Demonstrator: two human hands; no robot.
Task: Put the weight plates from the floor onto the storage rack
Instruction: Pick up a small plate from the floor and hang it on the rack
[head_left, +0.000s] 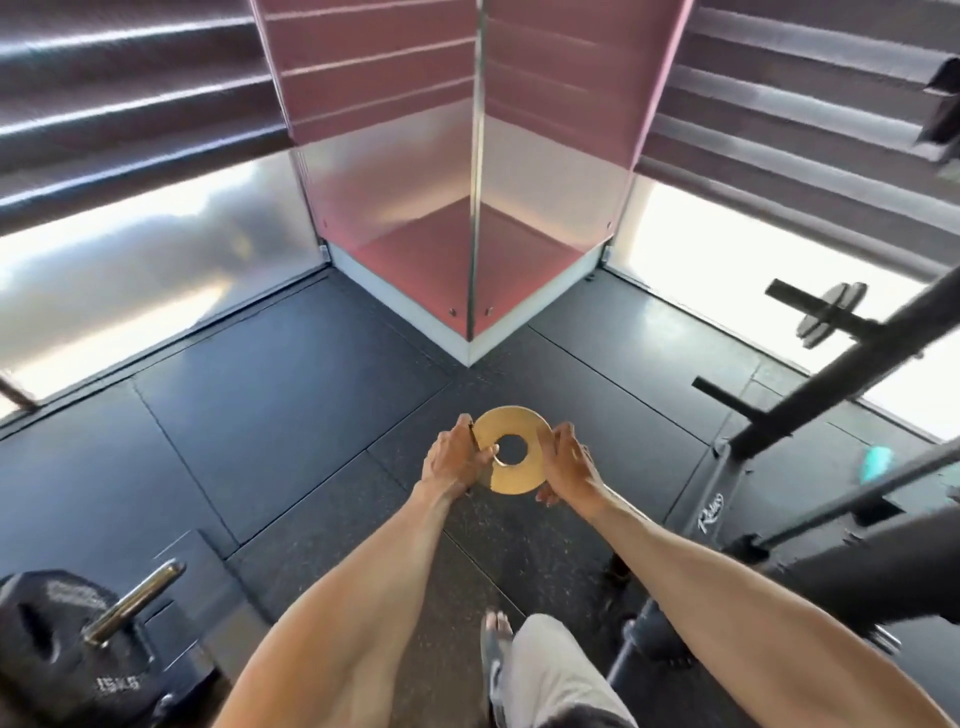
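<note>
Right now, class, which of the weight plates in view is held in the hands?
The small tan plate, gripped at its rim by the left hand and right hand. The black plate sits on a peg bottom left; another hangs on the rack.

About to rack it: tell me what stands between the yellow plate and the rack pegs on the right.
Nothing visible. Both hands, left hand and right hand, hold the yellow plate over open floor; the rack stands right, pegs unobstructed.

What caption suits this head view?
Both hands, left hand and right hand, grip a tan weight plate above the gym floor.
</note>
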